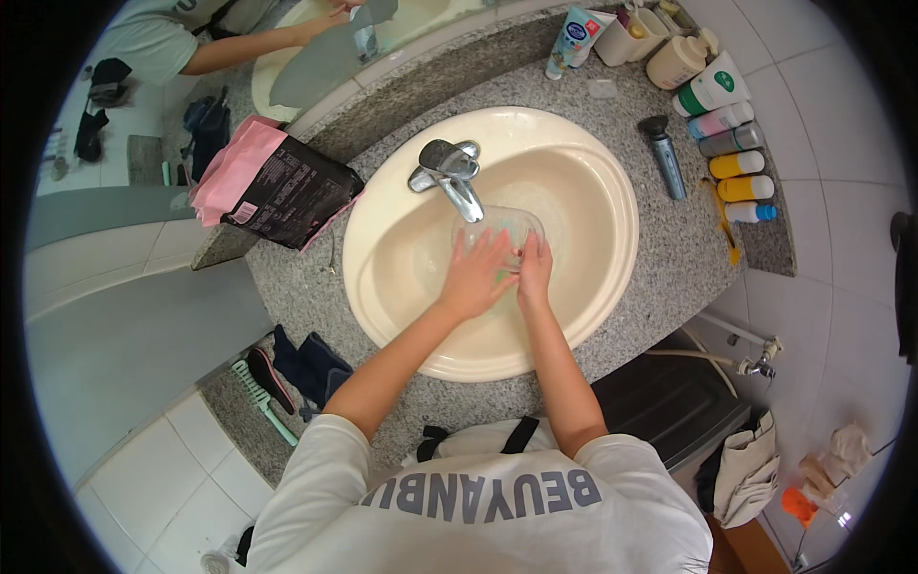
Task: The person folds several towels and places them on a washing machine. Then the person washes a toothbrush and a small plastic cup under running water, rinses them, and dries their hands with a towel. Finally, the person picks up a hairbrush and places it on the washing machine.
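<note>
A clear plastic container (529, 218) sits in the cream washbasin (606, 237), just in front of the chrome faucet's spout (462, 199). My right hand (534, 271) grips the container's right side, thumb and fingers around its wall. Slightly blurred, my left hand (473, 276) lies over the container's left part with its fingers spread, and its thumb points toward my right hand. Something green (502, 275) shows between the two hands; what it is cannot be told. My left palm hides part of the container's near side.
A black and pink package (287, 186) leans left of the basin. An electric shaver (667, 158) lies on the granite counter (656, 280) at right, near several bottles and tubes (742, 165). At lower left are a mint-green hairbrush (262, 402) and dark cloth (315, 366). A mirror (237, 79) borders the counter.
</note>
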A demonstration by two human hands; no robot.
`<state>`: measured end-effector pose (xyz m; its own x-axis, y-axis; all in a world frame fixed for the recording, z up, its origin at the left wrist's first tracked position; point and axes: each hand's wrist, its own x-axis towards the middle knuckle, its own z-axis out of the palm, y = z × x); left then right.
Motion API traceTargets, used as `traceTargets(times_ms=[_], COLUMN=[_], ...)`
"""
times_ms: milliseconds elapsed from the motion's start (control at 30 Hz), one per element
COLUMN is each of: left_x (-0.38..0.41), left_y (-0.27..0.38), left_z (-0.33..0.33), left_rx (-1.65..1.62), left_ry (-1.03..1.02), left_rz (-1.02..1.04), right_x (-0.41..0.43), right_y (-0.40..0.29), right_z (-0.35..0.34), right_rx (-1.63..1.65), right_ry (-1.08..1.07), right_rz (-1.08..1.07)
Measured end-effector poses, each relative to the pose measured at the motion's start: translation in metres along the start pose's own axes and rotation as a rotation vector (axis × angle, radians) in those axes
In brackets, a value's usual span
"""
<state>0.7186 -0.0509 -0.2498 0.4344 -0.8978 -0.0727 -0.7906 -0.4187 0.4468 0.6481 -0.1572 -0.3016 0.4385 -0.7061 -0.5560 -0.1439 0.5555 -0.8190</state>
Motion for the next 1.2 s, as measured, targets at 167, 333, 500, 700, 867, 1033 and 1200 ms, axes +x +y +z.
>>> traceTargets(times_ms=[167, 333, 500, 700, 867, 1033, 1200], left_x=[-0.005, -0.028, -0.015, -0.012, -0.015, -0.022, -0.033], left_y=[-0.021, -0.013, -0.058, -0.07, -0.065, -0.072, -0.081], left_z=[-0.013, -0.016, 0.058, 0.02, 0.006, 0.023, 0.029], left_rx=[-0.069, 0.032, -0.759, -1.53, -1.46, -1.498, -1.442], left_ry=[0.007, 0.457, 0.74, 0.332, 0.301, 0.357, 0.329], left_rz=[0.061, -0.232, -0.648, -0.988, -1.125, -1.083, -1.069], right_x=[0.005, 0.024, 0.045, 0.038, 0.045, 0.043, 0.041], right_y=[-0.005, -0.019, -0.018, -0.046, -0.054, -0.043, -0.041], right_z=[-0.003, 0.013, 0.025, 0.052, 0.057, 0.059, 0.044], right_rx=[0.027, -0.175, -0.522, -0.912, -1.08, -1.078, -0.864], right_ry=[-0.14, -0.311, -0.286, -0.215, -0.316, -0.35, -0.425], right_rz=[0.07, 0.068, -0.178, -0.724, -0.755, -0.806, -0.559])
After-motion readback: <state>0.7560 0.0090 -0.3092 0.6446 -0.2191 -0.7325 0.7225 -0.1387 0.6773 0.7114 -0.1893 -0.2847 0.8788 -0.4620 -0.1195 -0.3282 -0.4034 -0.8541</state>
